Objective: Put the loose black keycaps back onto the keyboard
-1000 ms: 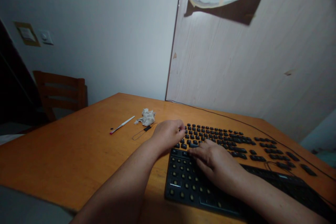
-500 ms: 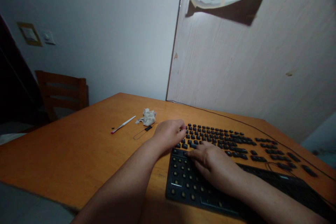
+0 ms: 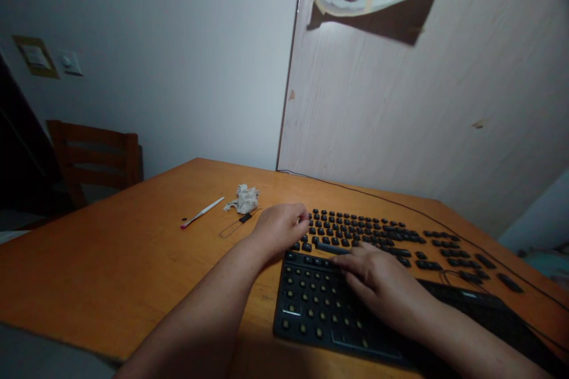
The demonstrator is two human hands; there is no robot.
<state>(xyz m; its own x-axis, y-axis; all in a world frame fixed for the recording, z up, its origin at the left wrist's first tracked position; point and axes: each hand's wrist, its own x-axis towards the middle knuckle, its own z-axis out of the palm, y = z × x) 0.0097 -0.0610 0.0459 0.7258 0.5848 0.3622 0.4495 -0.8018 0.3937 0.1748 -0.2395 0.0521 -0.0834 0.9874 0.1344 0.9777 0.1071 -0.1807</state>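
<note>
The black keyboard (image 3: 306,331) lies near the table's front edge. Most of its left part shows bare key posts, with a few keycaps (image 3: 307,260) seated at the left of its top row. My right hand (image 3: 377,275) rests over the keyboard, fingertips together on the top row just right of those keycaps; what lies under them is hidden. Behind the keyboard, rows of loose black keycaps (image 3: 338,225) are laid out on the table. My left hand (image 3: 282,226) is closed beside the left end of those rows, and its fingers hide anything they hold.
On the wooden table (image 3: 111,249), left of my hands, are a white stick with a pink tip (image 3: 202,213), crumpled tissue (image 3: 246,198) and a wire tool with a black handle (image 3: 245,218). A black cable (image 3: 377,192) runs along the back. A chair (image 3: 95,154) stands left.
My right hand has shifted right along the keyboard's top row, uncovering more seated keycaps. My left hand stays closed by the loose rows. The view has turned slightly right.
</note>
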